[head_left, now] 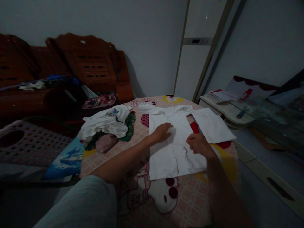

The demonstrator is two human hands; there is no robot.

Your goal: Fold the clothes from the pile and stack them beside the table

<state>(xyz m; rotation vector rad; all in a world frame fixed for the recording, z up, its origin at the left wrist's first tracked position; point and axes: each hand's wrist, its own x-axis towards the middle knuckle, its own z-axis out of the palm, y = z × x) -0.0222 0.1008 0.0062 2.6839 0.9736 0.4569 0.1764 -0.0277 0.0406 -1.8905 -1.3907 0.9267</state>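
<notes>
A white garment (163,158) lies spread on the round table with a patterned pink cloth (190,202). One sleeve reaches out to the right and the other part folds toward the upper left. My left hand (162,132) rests over the garment's middle, fingers stretched out and holding nothing. My right hand (198,144) is at the garment's right side, its fingers curled together; what they hold, if anything, is too small to make out. A small label (184,150) shows on the cloth beside my right fingers.
Piled clothes (105,122), white on top with green and pink beneath, sit at the table's left. Wooden chairs (87,63) stand behind at left. A side cabinet (231,114) with papers and a glass top is at right.
</notes>
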